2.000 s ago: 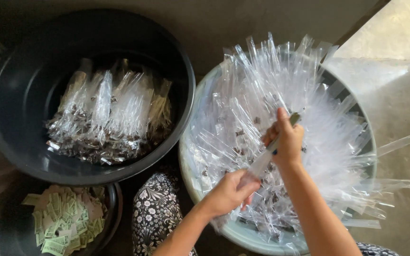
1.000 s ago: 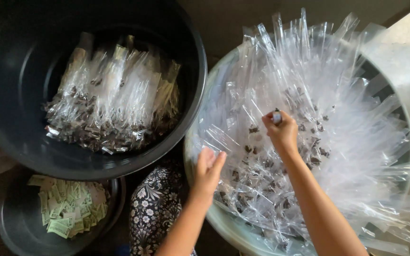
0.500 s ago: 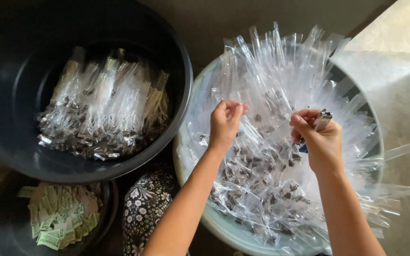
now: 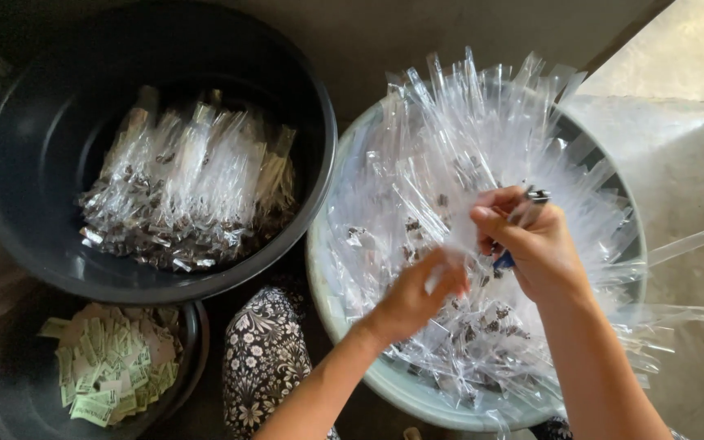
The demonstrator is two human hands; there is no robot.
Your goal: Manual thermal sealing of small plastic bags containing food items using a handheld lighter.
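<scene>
Head view is taking in the pale round basin [image 4: 332,305] on the right, which is brimming with long clear plastic sleeves [image 4: 482,130], each carrying a little dark filling at its lower end, and this is where both hands are working. Beside it on the left, the big dark tub [image 4: 10,204] is holding a neater layer of filled sleeves [image 4: 189,195], all lying the same way with their dark ends toward the person. Below that, a smaller dark bowl [image 4: 193,342] is carrying a heap of small green paper slips [image 4: 112,371], and a floral-print cloth [image 4: 266,358] is showing between the containers. Over the basin, the left hand [image 4: 413,297] is pinching one clear sleeve [image 4: 454,236] low down, fingers closed on it, while the right hand [image 4: 535,244] is closing on the same sleeve higher up and is also gripping a small lighter-like tool [image 4: 523,213] with a metal top and blue body. By the look of it, the step in hand is readying a single sleeve lifted out of the pile; the next move is probably calling for a steady hold with the sleeve drawn taut and kept apart from its neighbours, so only that one is being worked.
</scene>
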